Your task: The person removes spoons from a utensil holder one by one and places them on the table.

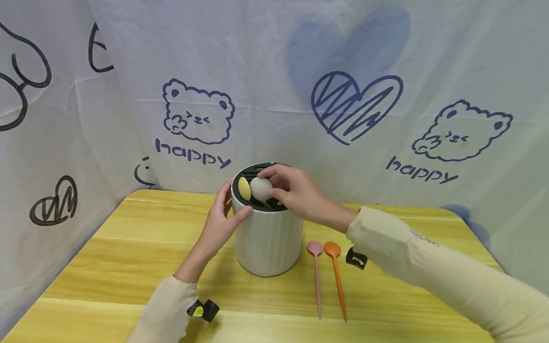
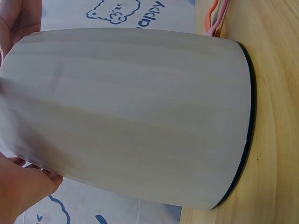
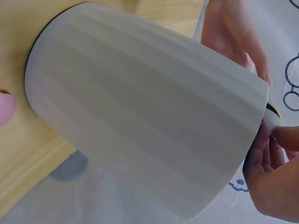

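A white ribbed utensil holder (image 1: 268, 243) stands upright on the table, with a black slotted insert in its top. My left hand (image 1: 220, 219) grips the holder's upper left side, thumb at the front of the rim and fingers round the left. Over the insert, my right hand (image 1: 300, 193) pinches the round head of a light grey spoon (image 1: 259, 189); the handle is hidden below. Left of it, the head of a yellow spoon (image 1: 244, 188) pokes out of the holder. In the right wrist view, the right fingers (image 3: 264, 156) hold the grey head at the rim.
To the right of the holder, a pink spoon (image 1: 317, 281) and an orange spoon (image 1: 338, 281) lie side by side on the wooden table (image 1: 141, 247). White cloth (image 1: 274, 95) with bear and heart drawings hangs behind the table's back edge.
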Motion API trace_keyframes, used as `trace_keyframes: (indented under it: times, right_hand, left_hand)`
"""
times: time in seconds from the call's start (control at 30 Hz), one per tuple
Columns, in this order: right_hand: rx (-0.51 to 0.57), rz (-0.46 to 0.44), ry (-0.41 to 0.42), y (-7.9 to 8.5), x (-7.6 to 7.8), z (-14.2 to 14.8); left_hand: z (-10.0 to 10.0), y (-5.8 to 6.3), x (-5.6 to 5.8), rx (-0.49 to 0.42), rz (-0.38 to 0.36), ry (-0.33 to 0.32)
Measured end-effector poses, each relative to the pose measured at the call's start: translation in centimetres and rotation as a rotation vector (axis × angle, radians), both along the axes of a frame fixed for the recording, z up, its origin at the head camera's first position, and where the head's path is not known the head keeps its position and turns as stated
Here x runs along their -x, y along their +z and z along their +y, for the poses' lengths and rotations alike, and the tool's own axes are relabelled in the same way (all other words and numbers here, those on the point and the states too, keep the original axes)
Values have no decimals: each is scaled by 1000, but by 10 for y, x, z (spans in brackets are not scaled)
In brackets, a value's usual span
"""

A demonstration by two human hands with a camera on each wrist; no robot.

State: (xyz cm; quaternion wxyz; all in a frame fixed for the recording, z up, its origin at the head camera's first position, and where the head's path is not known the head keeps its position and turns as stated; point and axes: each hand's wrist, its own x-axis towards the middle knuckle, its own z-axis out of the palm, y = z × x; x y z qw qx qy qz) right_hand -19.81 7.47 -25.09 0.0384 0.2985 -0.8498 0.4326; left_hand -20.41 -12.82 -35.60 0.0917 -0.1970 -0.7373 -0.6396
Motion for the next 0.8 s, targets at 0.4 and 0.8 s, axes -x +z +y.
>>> trace_keyframes:
  times: [0.4,0.8]
  right_hand:
    - [56,31,-72,-3,2,7]
    - [100,63,-70,-3,3,12]
  left_hand:
    - [0,-1,0,5,5,12]
    - [0,-1,0,1,4,9]
